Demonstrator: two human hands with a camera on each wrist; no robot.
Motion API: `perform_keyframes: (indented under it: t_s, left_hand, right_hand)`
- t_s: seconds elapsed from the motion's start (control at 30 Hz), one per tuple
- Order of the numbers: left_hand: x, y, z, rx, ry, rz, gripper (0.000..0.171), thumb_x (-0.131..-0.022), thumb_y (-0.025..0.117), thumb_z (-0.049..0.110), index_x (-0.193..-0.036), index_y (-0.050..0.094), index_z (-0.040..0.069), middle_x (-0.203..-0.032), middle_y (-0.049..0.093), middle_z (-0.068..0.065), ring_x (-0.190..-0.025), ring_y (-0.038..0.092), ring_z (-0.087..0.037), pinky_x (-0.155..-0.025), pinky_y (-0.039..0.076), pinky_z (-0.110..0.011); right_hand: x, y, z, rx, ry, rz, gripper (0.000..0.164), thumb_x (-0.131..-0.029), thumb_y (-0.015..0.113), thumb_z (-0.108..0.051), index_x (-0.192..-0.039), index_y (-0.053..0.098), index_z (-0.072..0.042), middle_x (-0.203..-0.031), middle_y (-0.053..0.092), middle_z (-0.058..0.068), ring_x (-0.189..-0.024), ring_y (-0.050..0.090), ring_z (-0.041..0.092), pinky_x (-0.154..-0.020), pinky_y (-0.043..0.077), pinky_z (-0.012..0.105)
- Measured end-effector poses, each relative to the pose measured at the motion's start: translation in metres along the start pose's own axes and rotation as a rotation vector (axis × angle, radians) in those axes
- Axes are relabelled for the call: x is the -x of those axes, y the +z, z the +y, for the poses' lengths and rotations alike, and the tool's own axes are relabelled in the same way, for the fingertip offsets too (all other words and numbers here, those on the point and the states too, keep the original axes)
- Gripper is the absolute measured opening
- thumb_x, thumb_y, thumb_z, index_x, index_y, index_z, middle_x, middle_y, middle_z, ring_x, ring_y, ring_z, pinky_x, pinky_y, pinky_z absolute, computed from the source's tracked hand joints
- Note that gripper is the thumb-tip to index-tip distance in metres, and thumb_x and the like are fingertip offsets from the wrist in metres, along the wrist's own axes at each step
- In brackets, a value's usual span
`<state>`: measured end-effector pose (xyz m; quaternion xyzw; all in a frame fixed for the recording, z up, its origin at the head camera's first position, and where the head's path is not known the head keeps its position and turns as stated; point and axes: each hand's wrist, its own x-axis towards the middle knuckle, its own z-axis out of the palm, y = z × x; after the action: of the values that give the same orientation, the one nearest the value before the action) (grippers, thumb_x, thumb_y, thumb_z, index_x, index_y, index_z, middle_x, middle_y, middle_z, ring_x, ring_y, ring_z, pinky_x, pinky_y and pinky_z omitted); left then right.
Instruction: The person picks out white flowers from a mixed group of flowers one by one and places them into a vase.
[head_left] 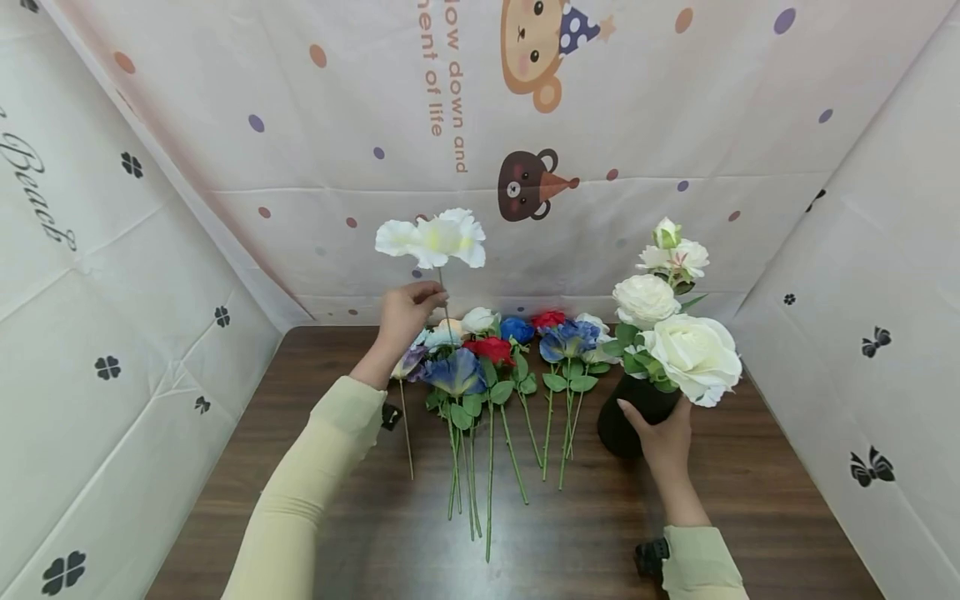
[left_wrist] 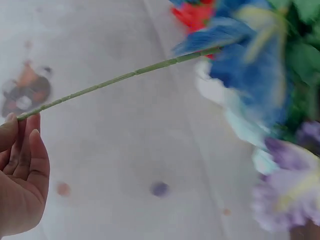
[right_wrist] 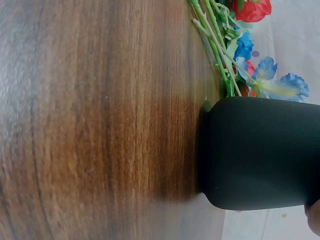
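Observation:
Raised over the back of the table, my left hand point(head_left: 408, 317) pinches the thin stem of a white artificial flower point(head_left: 435, 237) with ruffled petals. In the left wrist view, thumb and fingertips meet on the green stem point(left_wrist: 115, 80). On the right, my right hand point(head_left: 667, 446) grips a black vase point(head_left: 628, 421), thumb on the near side. White roses point(head_left: 693, 354) and green leaves fill the vase's top. The right wrist view shows the smooth side of the vase point(right_wrist: 265, 155), its base close to the table, and only a fingertip point(right_wrist: 314, 218).
Several artificial flowers lie along the back of the wooden table point(head_left: 420, 542), stems toward me: blue irises point(head_left: 457, 372), red roses point(head_left: 491, 350), a blue rose point(head_left: 517, 329) and white ones. A purple-white flower point(left_wrist: 295, 185) lies at their left end. Printed cloth point(head_left: 337, 250) walls the back and sides.

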<state>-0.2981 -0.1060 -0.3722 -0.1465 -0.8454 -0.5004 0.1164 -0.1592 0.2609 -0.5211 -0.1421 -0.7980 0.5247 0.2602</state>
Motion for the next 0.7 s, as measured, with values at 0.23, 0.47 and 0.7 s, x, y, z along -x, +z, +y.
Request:
perform_keyframes:
  t_s: [0.23,0.47,0.7]
  left_hand:
    - [0.011,0.019,0.044,0.159,0.108,-0.043,0.018,-0.099,0.068,0.013,-0.106,0.076,-0.002,-0.102,0.077,-0.023,-0.098,0.075,-0.036,-0.075,0.054,-0.021]
    - [0.025,0.051,0.082,0.204,0.156,-0.082,0.015,-0.098,0.069,0.013,-0.096,0.074,-0.001,-0.088,0.077,-0.021,-0.072,0.071,-0.011,-0.119,0.04,-0.043]
    - [0.036,0.087,0.099,0.188,0.026,-0.219,0.019,-0.104,0.06,0.031,-0.1,0.069,0.014,-0.078,0.068,0.005,-0.073,0.054,-0.015,-0.085,0.041,-0.033]
  right_hand:
    - [0.0,0.0,0.0,0.011,-0.015,0.012,0.094,-0.083,0.084,-0.009,-0.157,0.026,0.001,-0.157,0.037,0.031,-0.148,0.036,0.049,-0.119,0.029,0.067]
    - [-0.001,0.0,0.002,-0.001,-0.039,0.02,0.096,-0.083,0.084,-0.008,-0.158,0.025,-0.002,-0.159,0.037,0.029,-0.149,0.035,0.048,-0.12,0.028,0.066]
    - [-0.001,0.001,0.003,-0.005,-0.03,0.017,0.095,-0.083,0.084,-0.008,-0.158,0.027,-0.002,-0.158,0.037,0.028,-0.149,0.035,0.047,-0.12,0.028,0.065]
